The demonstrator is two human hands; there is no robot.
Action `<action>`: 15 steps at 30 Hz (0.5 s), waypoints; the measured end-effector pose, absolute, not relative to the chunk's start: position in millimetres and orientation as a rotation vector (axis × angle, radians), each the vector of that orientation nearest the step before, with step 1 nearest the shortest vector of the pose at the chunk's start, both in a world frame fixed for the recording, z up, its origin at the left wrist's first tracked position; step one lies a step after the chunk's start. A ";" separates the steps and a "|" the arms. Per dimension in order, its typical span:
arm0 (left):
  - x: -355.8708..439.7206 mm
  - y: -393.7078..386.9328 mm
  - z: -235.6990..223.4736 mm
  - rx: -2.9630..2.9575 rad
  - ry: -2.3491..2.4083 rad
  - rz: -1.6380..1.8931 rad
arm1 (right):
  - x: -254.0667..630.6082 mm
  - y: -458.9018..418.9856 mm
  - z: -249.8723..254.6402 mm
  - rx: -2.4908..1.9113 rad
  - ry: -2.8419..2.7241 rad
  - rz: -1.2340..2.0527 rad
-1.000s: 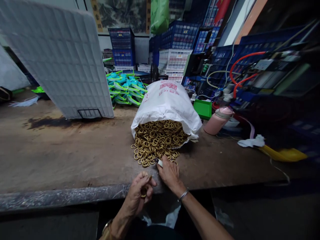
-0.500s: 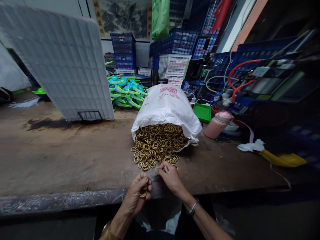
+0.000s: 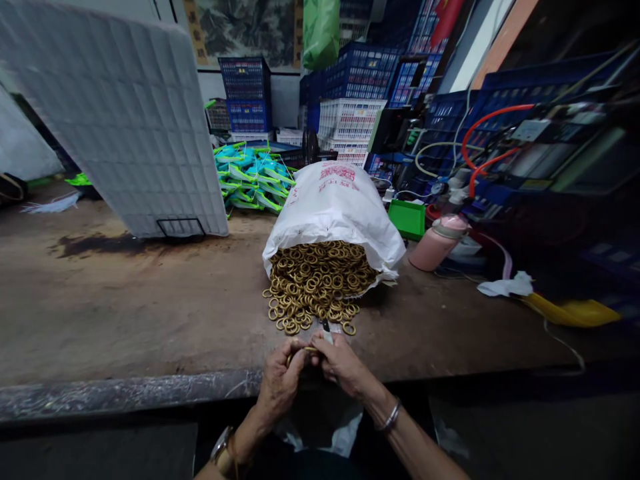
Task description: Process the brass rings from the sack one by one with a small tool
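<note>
A heap of gold-coloured rings (image 3: pixel 320 283) spills from the mouth of a white woven sack (image 3: pixel 330 207) onto the table. In front of the heap, my left hand (image 3: pixel 281 377) is closed, its fingertips pinching a ring (image 3: pixel 310 349) seen edge-on. My right hand (image 3: pixel 345 365) meets it there, fingers closed at the ring's other side. A slim tool (image 3: pixel 327 333) with a pale body and dark tip sticks up from my right hand; its kind is unclear. My fingers hide most of whatever else lies in my left palm.
A grey-white padded panel (image 3: pixel 130 127) stands upright on a wire stand at left. Bright green and turquoise items (image 3: pixel 253 177) are piled behind. Right of the sack are a green tray (image 3: pixel 407 220), a pink bottle (image 3: pixel 436 245) and a yellow item (image 3: pixel 575 312). The table edge (image 3: pixel 130 393) runs close in front.
My right hand has drawn back from the heap to my left hand, bringing a ring. My left hand has turned and lifted slightly, and the fingertips of both now meet.
</note>
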State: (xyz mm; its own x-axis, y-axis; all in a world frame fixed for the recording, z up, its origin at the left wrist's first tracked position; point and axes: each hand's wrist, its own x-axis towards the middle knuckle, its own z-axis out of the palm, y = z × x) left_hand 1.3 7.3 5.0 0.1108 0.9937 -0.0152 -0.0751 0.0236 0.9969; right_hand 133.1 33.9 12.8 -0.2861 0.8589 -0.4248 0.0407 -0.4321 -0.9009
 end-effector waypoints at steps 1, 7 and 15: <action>2.1 7.2 6.4 1.191 1.090 1.149 | 133.4 33.9 11.2 -1.380 -1.227 1.705; 3.6 8.3 10.1 1.195 1.130 1.180 | 131.9 34.9 11.9 -1.418 -1.556 1.265; 0.6 8.1 5.2 0.935 1.019 0.884 | 132.7 34.3 11.5 -1.427 -1.586 1.264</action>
